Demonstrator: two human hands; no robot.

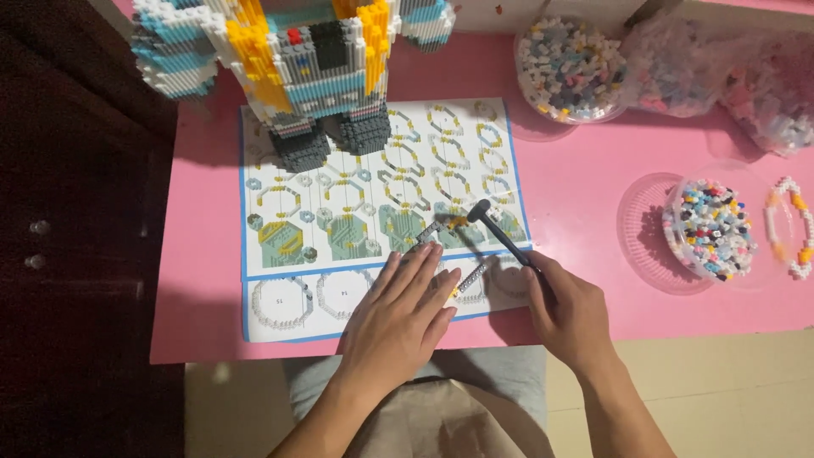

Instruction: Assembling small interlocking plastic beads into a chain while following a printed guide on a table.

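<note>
My left hand (400, 314) lies flat with fingers spread on the instruction sheet (381, 212), pressing on a thin ring-shaped piece of small building blocks (441, 229) that shows past its fingertips. My right hand (566, 309) grips a small black hammer (500, 233) by the handle. The hammer's head hovers just above the block piece near the sheet's right side. A large blue, white, yellow and grey block robot model (305, 68) stands on the sheet's upper left.
The pink table (585, 178) carries a clear bowl of mixed small blocks (570, 69), clear bags of blocks (721, 68), another clear tub of blocks (708, 227) on a lid, and a white-and-yellow block ring (793, 227). Dark furniture (76, 229) stands to the left.
</note>
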